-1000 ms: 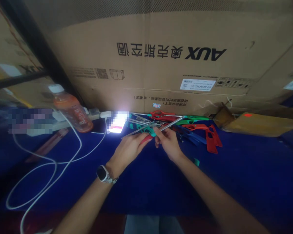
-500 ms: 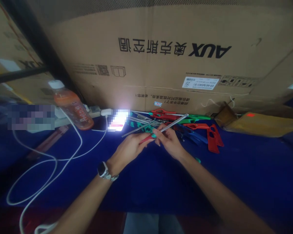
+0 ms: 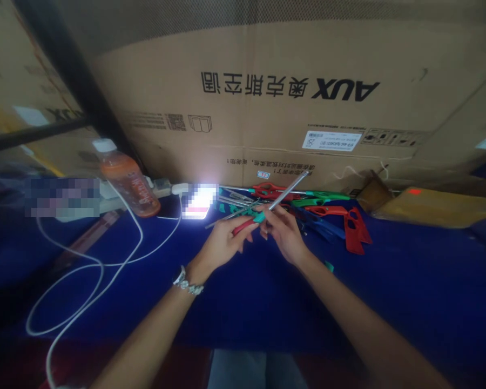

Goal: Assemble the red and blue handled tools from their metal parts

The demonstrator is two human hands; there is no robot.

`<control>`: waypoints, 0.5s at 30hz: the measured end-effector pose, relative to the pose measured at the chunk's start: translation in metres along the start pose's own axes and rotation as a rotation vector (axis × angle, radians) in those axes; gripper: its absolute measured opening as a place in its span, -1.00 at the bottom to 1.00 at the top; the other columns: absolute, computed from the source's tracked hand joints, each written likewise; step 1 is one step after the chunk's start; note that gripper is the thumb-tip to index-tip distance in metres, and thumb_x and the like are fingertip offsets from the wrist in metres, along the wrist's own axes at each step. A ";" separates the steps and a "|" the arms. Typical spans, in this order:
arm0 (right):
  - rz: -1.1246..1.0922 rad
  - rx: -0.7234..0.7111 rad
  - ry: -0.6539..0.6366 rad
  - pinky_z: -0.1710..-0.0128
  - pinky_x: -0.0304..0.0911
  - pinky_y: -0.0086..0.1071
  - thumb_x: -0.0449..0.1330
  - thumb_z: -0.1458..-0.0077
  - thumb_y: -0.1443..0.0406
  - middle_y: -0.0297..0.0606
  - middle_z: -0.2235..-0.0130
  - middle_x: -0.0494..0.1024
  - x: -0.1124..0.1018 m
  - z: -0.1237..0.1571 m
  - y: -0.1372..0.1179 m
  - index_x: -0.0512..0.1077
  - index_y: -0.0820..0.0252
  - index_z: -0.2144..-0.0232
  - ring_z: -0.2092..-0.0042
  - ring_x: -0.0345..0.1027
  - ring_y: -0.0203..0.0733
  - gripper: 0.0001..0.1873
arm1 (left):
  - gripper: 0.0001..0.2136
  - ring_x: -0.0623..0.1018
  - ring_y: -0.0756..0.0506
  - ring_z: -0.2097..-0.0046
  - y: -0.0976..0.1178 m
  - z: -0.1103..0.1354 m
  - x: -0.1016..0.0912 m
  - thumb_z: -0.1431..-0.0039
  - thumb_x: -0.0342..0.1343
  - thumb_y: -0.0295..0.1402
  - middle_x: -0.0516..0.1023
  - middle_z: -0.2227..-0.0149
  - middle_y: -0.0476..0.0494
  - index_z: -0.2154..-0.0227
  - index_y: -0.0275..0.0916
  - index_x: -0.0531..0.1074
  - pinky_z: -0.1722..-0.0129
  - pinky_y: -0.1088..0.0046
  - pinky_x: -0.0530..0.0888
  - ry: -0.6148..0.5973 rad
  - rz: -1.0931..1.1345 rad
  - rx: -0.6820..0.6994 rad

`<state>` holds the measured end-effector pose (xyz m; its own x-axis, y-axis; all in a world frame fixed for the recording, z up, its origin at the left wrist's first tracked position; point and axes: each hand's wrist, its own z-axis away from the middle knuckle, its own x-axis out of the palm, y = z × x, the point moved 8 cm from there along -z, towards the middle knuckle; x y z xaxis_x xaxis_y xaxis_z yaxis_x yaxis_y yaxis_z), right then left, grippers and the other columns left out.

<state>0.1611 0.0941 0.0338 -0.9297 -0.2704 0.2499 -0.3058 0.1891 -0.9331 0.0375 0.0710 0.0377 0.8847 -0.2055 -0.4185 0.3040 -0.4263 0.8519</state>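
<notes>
In my left hand (image 3: 221, 241), wrapped fingers hold the red handle of what looks like a stick lighter (image 3: 285, 193). Its long metal tube points up and to the right, and a green piece sits where tube and handle meet. The thumb and fingers of my right hand (image 3: 285, 232) pinch it at that green piece and the base of the tube. Part of the handle is hidden in my left palm. Just behind my hands lies a pile of similar red, green and blue plastic handles (image 3: 328, 210) and metal tubes, with small green pieces (image 3: 229, 208) among them.
A bottle of orange drink (image 3: 127, 178) leans at the left by a power strip. A lit phone (image 3: 200, 202) stands near the pile. White cable (image 3: 101, 265) loops over the blue tabletop (image 3: 243, 302). A large cardboard box (image 3: 247, 119) walls the back; a yellow packet (image 3: 441, 208) lies right.
The metal tube has tilted more upright, its tip now higher. My left wrist has turned, so the watch face shows edge-on. Both hands keep hold of the lighter.
</notes>
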 end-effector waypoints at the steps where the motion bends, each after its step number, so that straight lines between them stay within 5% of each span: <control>1: 0.025 -0.013 0.001 0.56 0.16 -0.42 0.36 0.00 -0.02 -0.44 0.53 0.36 -0.001 0.001 -0.002 0.47 0.15 0.38 0.54 0.17 -0.37 -0.62 | -0.66 0.44 0.10 0.59 0.000 0.000 0.000 -0.37 0.03 -0.15 0.51 0.46 0.00 0.40 -0.29 0.48 0.57 0.60 0.38 0.002 0.019 -0.006; 10: 0.166 -0.063 0.034 0.47 0.10 -0.41 0.36 0.00 -0.02 -0.44 0.54 0.35 -0.001 -0.002 0.002 0.45 0.16 0.48 0.50 0.15 -0.37 -0.62 | -0.60 0.39 0.08 0.67 -0.011 0.003 0.013 -0.34 0.04 -0.07 0.38 0.64 0.07 0.49 -0.28 0.37 0.65 0.60 0.34 0.008 0.264 -0.112; 15: 0.118 -0.011 0.077 0.46 0.07 -0.42 0.41 0.08 0.00 -0.46 0.55 0.34 -0.010 -0.005 0.005 0.45 0.17 0.51 0.50 0.12 -0.38 -0.61 | -0.58 0.51 -0.02 0.61 -0.019 -0.001 0.024 -0.31 -0.02 0.07 0.50 0.50 0.02 0.13 -0.23 0.30 0.61 0.48 0.46 -0.033 0.440 -0.197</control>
<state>0.1684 0.1029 0.0282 -0.9722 -0.1724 0.1583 -0.1954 0.2255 -0.9545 0.0528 0.0752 0.0115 0.9336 -0.3580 -0.0124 -0.0322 -0.1182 0.9925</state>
